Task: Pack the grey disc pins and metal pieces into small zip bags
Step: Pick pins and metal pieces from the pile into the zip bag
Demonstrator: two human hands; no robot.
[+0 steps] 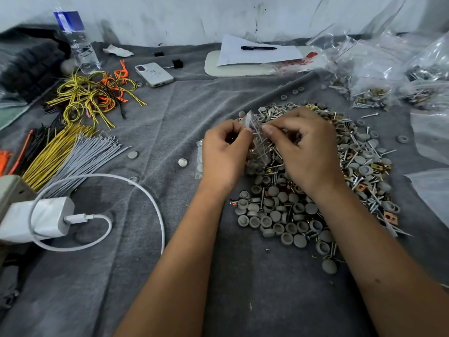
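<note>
So the small zip bag (255,132) is right in the middle, held up just over the top-left edge of the big pile of grey disc pins and metal pieces (315,178). You can see nails and bits already inside it. Left hand (224,154) has its grip clamped on the bag's left edge, fingers curled in; right hand (306,149) is pinching the top from the 3 o'clock side, thumb and forefinger pressed together on the plastic. Looks to me like the closing step, or maybe the last piece going in, hard to tell which. Next move would probably be running the pinch along the zip strip while the other hand keeps the bag level so nothing spills.

Another filled little bag (199,159) lies on the grey cloth (170,117) at 9 o'clock, touching the left hand. Packed bags (371,93) are heaped at about 2 o'clock. Cable ties (73,152) and looped wires (94,93) sit off around 9 to 10 o'clock, a phone (154,74) at 11, a charger (48,218) at 8
</note>
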